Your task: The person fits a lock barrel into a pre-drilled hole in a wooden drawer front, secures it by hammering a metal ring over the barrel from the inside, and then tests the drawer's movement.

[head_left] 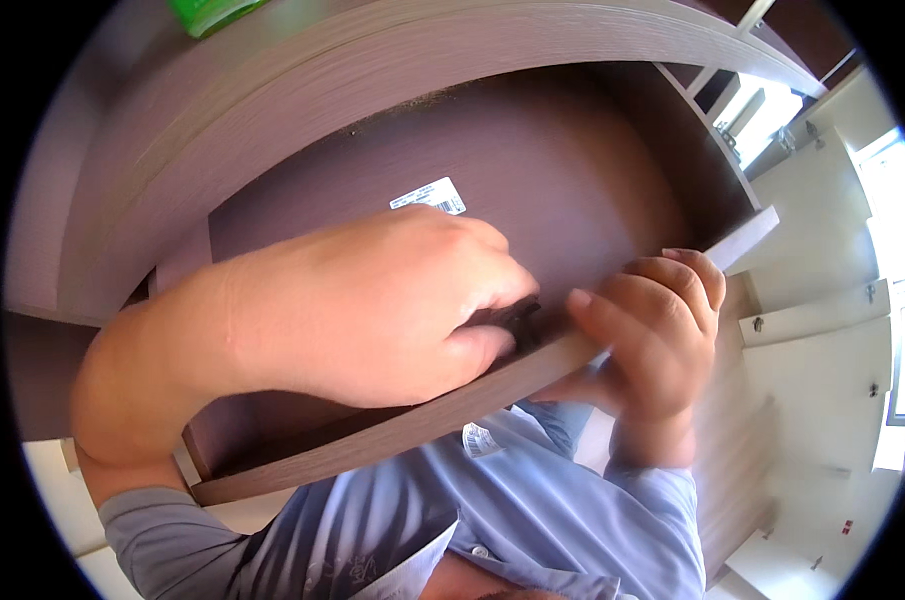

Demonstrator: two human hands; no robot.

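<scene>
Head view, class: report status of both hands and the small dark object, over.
Left hand pinching small dark object. Right hand gripping grey-brown wooden drawer front. Nothing blocking.

Both my hands at a wooden panel's edge

My left hand (pixel 373 305) pinches a small dark part (pixel 518 318); my right hand (pixel 653 335) grips the brown panel (pixel 413 425).

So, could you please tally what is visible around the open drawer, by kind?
Hands: 2, left hand and right hand
Brown wooden drawer: 1
Small dark object pinched by the left hand: 1
White sticker label: 1
Green object: 1
Total: 6
</scene>
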